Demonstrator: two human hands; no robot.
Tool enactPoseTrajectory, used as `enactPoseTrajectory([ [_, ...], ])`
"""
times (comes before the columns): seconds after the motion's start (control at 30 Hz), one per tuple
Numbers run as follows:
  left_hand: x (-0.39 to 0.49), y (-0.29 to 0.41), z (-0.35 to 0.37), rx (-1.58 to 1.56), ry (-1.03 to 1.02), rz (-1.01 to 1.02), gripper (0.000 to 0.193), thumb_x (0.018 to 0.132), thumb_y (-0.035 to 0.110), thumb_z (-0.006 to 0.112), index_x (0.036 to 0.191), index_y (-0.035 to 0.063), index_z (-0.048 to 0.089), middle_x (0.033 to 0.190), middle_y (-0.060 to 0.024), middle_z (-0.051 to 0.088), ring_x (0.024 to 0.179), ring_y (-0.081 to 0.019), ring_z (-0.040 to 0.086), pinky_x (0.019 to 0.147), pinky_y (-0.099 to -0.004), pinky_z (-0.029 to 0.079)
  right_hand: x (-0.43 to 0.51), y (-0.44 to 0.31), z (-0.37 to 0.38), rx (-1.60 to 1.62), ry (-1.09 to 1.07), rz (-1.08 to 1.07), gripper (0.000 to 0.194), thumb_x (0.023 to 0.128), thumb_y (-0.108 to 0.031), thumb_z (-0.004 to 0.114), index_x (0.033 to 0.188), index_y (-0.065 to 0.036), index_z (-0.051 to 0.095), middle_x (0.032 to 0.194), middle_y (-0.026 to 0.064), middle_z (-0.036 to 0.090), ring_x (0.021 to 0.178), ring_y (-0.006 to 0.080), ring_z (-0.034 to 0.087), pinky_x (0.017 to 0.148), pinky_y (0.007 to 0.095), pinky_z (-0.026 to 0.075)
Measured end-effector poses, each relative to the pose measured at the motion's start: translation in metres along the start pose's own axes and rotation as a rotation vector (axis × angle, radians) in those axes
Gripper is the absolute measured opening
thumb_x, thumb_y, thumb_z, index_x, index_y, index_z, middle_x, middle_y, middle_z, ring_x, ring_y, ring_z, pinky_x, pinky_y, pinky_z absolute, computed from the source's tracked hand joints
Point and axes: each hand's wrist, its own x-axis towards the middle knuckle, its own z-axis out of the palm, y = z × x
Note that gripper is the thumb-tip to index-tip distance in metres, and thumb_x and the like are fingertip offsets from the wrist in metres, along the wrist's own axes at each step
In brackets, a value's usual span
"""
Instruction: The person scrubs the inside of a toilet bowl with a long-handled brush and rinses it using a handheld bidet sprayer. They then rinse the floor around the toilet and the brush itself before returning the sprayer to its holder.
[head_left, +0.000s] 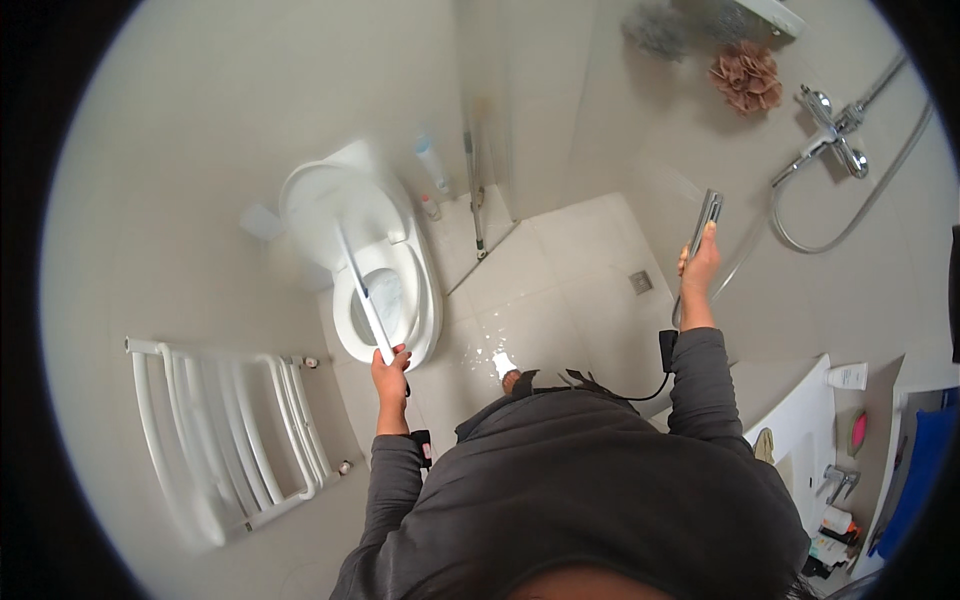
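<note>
My left hand (391, 375) is closed around the lower end of a long white handle (367, 304), probably a toilet brush's. The handle crosses above the open bowl of a white toilet (431, 330), and its far end lies against the raised lid (330, 196); the head there is blurred. At the right, my right hand (699, 262) grips a chrome handheld shower head (709, 214), thumb on its front. A hose runs down from it beside my wrist. Water stands in the bowl.
Wet floor tiles (499, 337) shine before my foot, near a floor drain (641, 282). A towel radiator (247, 435) hangs at the left. A squeegee-like pole (472, 195) and bottles stand behind the toilet. At the right are a shower mixer (834, 135) and a washbasin (799, 442).
</note>
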Motion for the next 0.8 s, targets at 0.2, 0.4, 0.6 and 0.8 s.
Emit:
enactPoseTrajectory([
  [0.2,-0.024,-0.002,0.016,-0.029,-0.045,-0.056,0.019,0.081,0.001,0.059,0.099,-0.0003,0.055,0.097,-0.0086,0.062,0.085,-0.0217,0.065,0.075,-0.0314,0.053,-0.006,0.0,-0.034,-0.165,-0.199,0.031,0.053,0.091,-0.058,0.048,0.07,-0.01,0.051,0.049,0.0005,0.044,0.035,0.0092,0.039,0.033,0.0238,0.028],
  [0.4,-0.043,0.002,0.055,0.051,-0.154,-0.018,0.024,0.081,0.003,0.06,0.104,0.0002,0.054,0.098,-0.0072,0.063,0.085,-0.0192,0.063,0.075,-0.0309,0.051,0.003,0.017,-0.082,-0.172,-0.127,0.175,0.049,0.089,-0.052,0.057,0.072,-0.006,0.059,0.05,0.0001,0.042,0.039,0.0091,0.04,0.036,0.0253,0.029],
  [0.6,-0.068,0.009,0.087,0.118,-0.257,0.01,0.023,0.079,0.002,0.061,0.101,0.0003,0.055,0.099,-0.0066,0.064,0.078,-0.0149,0.06,0.073,-0.0288,0.05,-0.006,0.033,-0.13,-0.2,-0.169,0.096,0.048,0.091,-0.05,0.055,0.071,-0.007,0.059,0.049,-0.0005,0.041,0.037,0.0091,0.039,0.035,0.0252,0.028],
  [0.8,-0.085,0.013,0.102,0.216,-0.295,0.031,0.021,0.08,0.002,0.06,0.1,-0.0013,0.054,0.104,-0.0098,0.064,0.083,-0.0175,0.063,0.076,-0.0305,0.05,-0.012,0.025,-0.14,-0.063,-0.172,0.231,0.048,0.093,-0.049,0.052,0.065,-0.009,0.05,0.047,-0.0007,0.042,0.035,0.0092,0.038,0.034,0.0252,0.027],
])
